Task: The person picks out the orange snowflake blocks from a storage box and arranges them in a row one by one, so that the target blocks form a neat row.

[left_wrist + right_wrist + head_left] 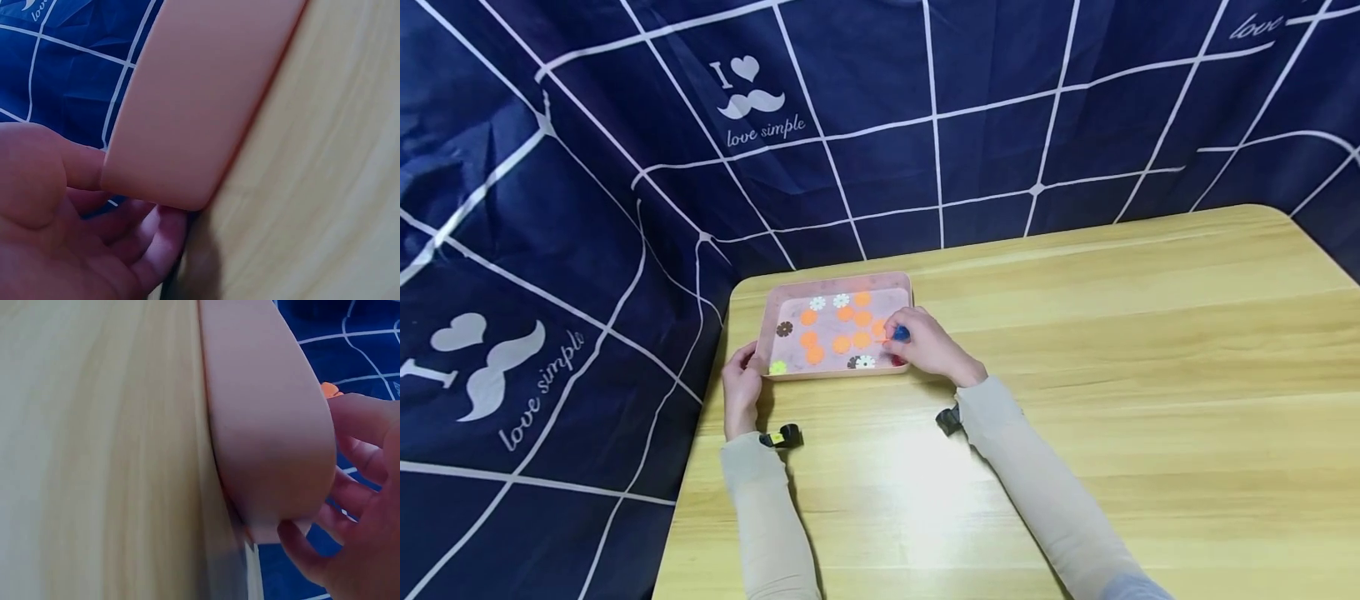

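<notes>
A pink tray (838, 374) lies at the table's far left corner with several flower-shaped notched plastic discs inside, mostly orange (841, 343). My left hand (742, 390) holds its near left corner; in the left wrist view the thumb is at the rim and the other fingers curl by the end wall. Over the tray's right side, my right hand (928, 343) pinches an orange notched disc (331, 389), most of it hidden by the fingers. A blue piece (901, 333) shows at the same fingers; how it is held is unclear. Part of a red piece (897, 361) shows beneath that hand.
White discs (817, 303), a brown disc (784, 329) and a yellow-green disc (777, 367) also lie in the tray. A dark blue cloth (880, 167) with white lines hangs behind and left of the wooden table (1112, 375). Both wrists wear black camera mounts (949, 420).
</notes>
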`<state>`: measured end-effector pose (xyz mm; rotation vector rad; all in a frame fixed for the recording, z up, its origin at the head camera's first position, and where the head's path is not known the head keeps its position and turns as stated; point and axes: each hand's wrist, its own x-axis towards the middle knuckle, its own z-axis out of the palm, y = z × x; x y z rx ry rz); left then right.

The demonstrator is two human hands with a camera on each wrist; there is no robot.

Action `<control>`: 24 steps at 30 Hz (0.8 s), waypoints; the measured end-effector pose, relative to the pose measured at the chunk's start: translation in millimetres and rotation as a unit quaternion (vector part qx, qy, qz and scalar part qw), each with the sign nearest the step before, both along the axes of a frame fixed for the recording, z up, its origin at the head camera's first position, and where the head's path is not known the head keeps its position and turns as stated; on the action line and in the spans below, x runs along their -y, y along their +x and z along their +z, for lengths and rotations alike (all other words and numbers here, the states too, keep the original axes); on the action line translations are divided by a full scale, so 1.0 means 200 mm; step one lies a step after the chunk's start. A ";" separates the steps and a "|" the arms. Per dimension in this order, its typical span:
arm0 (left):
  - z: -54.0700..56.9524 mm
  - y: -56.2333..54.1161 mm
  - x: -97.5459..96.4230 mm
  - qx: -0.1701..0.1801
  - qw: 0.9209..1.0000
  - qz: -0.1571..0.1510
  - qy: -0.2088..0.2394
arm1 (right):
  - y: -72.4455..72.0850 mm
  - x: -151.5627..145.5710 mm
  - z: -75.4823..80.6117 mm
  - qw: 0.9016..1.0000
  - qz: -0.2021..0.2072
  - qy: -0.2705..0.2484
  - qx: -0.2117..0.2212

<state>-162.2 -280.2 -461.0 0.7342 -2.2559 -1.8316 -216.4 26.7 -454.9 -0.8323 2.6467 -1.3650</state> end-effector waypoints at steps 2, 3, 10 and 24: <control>0.01 0.00 0.00 0.005 1.000 0.000 -0.004 | 0.00 -0.02 0.00 1.000 -0.008 -0.016 0.000; 0.01 0.00 0.00 0.008 1.000 -0.001 -0.004 | 0.00 -0.03 0.01 1.000 -0.012 -0.022 0.003; 0.03 0.01 0.00 0.030 1.000 -0.003 -0.008 | -0.01 -0.09 0.06 0.998 -0.042 -0.037 0.022; 0.04 0.02 0.00 0.035 0.999 -0.005 -0.026 | -0.05 -0.23 0.09 0.993 -0.082 -0.064 0.054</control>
